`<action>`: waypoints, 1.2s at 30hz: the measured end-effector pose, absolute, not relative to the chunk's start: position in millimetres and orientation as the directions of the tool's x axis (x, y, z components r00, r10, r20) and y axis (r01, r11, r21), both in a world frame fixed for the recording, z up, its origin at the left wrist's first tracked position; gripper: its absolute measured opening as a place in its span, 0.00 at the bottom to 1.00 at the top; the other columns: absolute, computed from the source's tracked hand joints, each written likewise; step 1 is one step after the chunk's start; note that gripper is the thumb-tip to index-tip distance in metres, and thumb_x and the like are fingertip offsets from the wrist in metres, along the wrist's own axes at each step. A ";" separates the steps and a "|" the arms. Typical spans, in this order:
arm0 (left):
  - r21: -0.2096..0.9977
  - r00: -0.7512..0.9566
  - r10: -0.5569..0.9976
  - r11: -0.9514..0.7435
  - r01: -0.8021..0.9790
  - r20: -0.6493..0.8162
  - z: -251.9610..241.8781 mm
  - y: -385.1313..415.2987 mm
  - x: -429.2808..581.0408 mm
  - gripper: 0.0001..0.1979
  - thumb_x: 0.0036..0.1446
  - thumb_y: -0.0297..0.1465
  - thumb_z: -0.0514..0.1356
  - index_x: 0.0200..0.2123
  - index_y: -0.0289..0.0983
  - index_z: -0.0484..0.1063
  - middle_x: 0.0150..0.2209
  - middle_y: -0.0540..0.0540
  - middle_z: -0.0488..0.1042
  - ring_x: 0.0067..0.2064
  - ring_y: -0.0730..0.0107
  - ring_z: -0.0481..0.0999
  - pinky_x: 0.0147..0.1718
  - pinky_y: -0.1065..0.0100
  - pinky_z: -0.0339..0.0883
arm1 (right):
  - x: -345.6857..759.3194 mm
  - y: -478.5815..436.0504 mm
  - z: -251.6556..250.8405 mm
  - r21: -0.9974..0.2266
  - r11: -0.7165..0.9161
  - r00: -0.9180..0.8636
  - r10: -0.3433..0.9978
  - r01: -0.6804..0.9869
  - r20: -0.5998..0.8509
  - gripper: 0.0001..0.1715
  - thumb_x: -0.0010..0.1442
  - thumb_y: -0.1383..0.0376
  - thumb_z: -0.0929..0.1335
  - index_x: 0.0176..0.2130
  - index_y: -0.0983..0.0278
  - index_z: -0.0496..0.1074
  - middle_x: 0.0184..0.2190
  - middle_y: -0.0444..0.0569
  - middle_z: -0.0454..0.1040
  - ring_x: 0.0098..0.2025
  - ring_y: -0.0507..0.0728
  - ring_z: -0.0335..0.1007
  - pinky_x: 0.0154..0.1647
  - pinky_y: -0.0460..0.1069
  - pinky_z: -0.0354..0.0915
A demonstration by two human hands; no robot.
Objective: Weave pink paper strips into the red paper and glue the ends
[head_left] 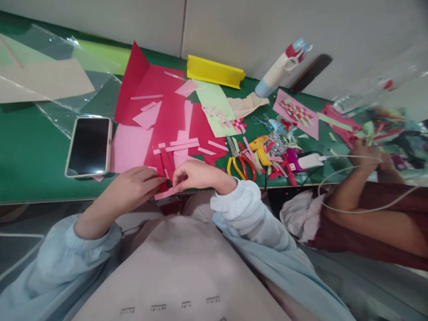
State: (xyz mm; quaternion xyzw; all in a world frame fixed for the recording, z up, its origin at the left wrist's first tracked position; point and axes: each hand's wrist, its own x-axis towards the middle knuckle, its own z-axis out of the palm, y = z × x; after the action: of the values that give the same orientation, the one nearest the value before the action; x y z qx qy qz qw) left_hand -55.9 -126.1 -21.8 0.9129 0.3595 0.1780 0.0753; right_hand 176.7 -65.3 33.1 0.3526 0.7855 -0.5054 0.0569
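Note:
Close to the table's front edge, my right hand (190,175) pinches the end of a pink paper strip (163,194). My left hand (138,183) rests to the left on red paper slit into strips (166,161), its fingers stretched over the work; some fingertips are hidden. Pink strips (182,146) cross the red ones just beyond my hands, woven in part. Red sheets (163,98) and a pink sheet (130,145) lie beneath and behind. Scissors (241,167) with red and yellow handles lie right of my right hand, touching paper scraps.
A phone (89,146) lies left on the green table (26,147). To the right are a yellow glue gun (261,149), a white plug (310,161) with its cable and a bottle (281,67). A co-worker's hands (366,154) hold green paper at far right.

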 end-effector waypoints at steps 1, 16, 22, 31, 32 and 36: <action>0.262 0.680 0.681 -0.733 0.628 0.273 -22.5 -126.2 -56.1 0.15 0.63 0.27 0.53 0.45 0.40 0.78 0.40 0.40 0.78 0.39 0.61 0.76 0.40 0.61 0.72 | 176.8 -65.3 33.1 -0.748 0.241 -0.739 0.500 0.619 -0.451 0.01 0.54 0.70 0.73 0.31 0.67 0.78 0.26 0.41 0.75 0.28 0.47 0.66 0.34 0.44 0.56; 0.281 0.677 0.686 -0.727 0.627 0.265 -23.4 -126.2 -56.2 0.14 0.62 0.27 0.53 0.44 0.39 0.78 0.40 0.40 0.78 0.40 0.60 0.77 0.42 0.60 0.72 | 178.8 -64.6 27.5 -0.741 0.235 -0.725 0.519 0.629 -0.452 0.06 0.51 0.73 0.71 0.33 0.66 0.79 0.25 0.42 0.75 0.29 0.48 0.68 0.32 0.44 0.58; 0.240 0.686 0.683 -0.730 0.640 0.251 -24.8 -125.2 -57.8 0.14 0.65 0.31 0.53 0.43 0.39 0.78 0.39 0.40 0.78 0.39 0.60 0.77 0.41 0.60 0.73 | 179.9 -63.7 21.6 -0.736 0.244 -0.731 0.503 0.632 -0.462 0.06 0.51 0.72 0.71 0.33 0.66 0.79 0.26 0.42 0.76 0.29 0.48 0.68 0.31 0.43 0.59; 0.285 0.649 0.711 -0.703 0.652 0.269 -25.1 -124.5 -58.3 0.13 0.65 0.31 0.54 0.45 0.41 0.79 0.39 0.40 0.78 0.40 0.60 0.78 0.42 0.59 0.73 | 179.7 -63.2 21.6 -0.682 0.287 -0.705 0.528 0.673 -0.473 0.05 0.50 0.72 0.72 0.31 0.66 0.80 0.26 0.43 0.77 0.30 0.49 0.70 0.31 0.43 0.57; 0.281 0.649 0.712 -0.703 0.654 0.269 -25.9 -124.5 -58.4 0.13 0.65 0.31 0.54 0.45 0.41 0.79 0.39 0.40 0.78 0.40 0.59 0.78 0.42 0.59 0.73 | 179.7 -63.5 20.9 -0.680 0.288 -0.705 0.528 0.674 -0.475 0.05 0.51 0.71 0.72 0.31 0.66 0.80 0.26 0.43 0.78 0.30 0.49 0.70 0.31 0.43 0.57; 0.253 0.646 0.711 -0.703 0.665 0.278 -28.8 -124.4 -56.7 0.15 0.66 0.32 0.53 0.46 0.39 0.78 0.39 0.39 0.78 0.40 0.59 0.78 0.40 0.60 0.73 | 180.1 -65.7 15.8 -0.678 0.299 -0.709 0.526 0.672 -0.470 0.04 0.52 0.70 0.72 0.32 0.66 0.80 0.26 0.44 0.78 0.29 0.49 0.70 0.30 0.44 0.57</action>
State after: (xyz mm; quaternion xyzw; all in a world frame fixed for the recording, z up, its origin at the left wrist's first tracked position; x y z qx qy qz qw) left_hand -56.7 -124.4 -28.8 0.9049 0.3801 0.1806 0.0641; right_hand 180.1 -65.7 15.8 0.3734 0.8019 -0.4596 0.0791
